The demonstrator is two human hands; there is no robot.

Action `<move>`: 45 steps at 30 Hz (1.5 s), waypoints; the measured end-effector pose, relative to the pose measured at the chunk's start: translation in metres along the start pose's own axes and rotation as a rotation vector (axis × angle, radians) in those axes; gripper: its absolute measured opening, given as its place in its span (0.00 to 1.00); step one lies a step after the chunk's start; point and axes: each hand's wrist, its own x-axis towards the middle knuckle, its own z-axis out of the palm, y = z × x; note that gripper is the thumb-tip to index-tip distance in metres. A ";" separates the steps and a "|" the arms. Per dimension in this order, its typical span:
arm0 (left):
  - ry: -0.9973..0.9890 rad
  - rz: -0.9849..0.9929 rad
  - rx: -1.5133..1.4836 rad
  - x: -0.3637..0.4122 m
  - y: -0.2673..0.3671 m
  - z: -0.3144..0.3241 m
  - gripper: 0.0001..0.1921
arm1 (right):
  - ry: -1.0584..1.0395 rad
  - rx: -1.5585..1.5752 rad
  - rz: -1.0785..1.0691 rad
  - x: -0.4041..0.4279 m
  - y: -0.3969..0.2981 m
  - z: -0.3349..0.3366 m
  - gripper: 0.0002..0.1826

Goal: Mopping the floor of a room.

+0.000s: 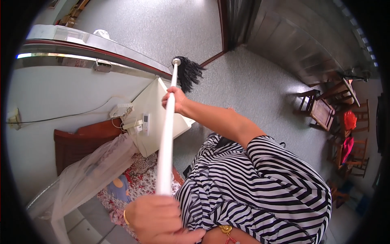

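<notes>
I hold a mop by its long white handle (pixel 167 146), which runs away from me. Its black strand head (pixel 189 73) lies on the grey speckled floor beside a wall corner. Close to the camera, my left hand (pixel 155 218), a gold-coloured bangle at its wrist, is wrapped around the handle's upper end. My right hand (pixel 175 100) grips the shaft further down, nearer the mop head, with the arm stretched out. Just left of the right hand stands a white cabinet (pixel 152 100). A remote control (pixel 146 123) lies on its top.
A power strip (pixel 122 110) with cables sits at the cabinet's wall side. Left are a wooden headboard (pixel 88 140), mosquito netting (pixel 91 174) and floral bedding (pixel 140 174). A dark red threshold strip (pixel 213 59) crosses the floor. Wooden chairs (pixel 322 113) and a red plastic bag (pixel 349 119) are right.
</notes>
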 end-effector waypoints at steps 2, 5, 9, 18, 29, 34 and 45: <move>-0.021 -0.001 -0.044 0.000 -0.023 0.006 0.06 | 0.115 -0.031 -0.076 -0.002 -0.031 -0.012 0.08; 0.062 -0.011 -0.116 -0.006 -0.036 0.011 0.06 | 0.253 -0.123 -0.118 -0.015 -0.051 -0.019 0.09; 0.249 0.045 -0.109 -0.017 -0.035 0.012 0.06 | 0.430 -0.274 -0.157 -0.028 -0.056 -0.003 0.08; 0.659 -0.214 -0.117 -0.065 -0.079 0.049 0.03 | 0.624 -0.509 -0.406 -0.013 -0.129 -0.008 0.06; 1.081 -0.384 -0.279 -0.087 -0.209 0.030 0.02 | 0.664 -0.531 -0.492 0.051 -0.231 0.020 0.04; 1.049 -0.369 -0.297 -0.081 -0.282 -0.016 0.05 | 0.683 -0.470 -0.638 0.087 -0.278 0.051 0.05; 0.737 -0.293 -0.241 -0.013 -0.344 -0.138 0.03 | 0.666 -0.354 -0.580 0.121 -0.346 0.131 0.08</move>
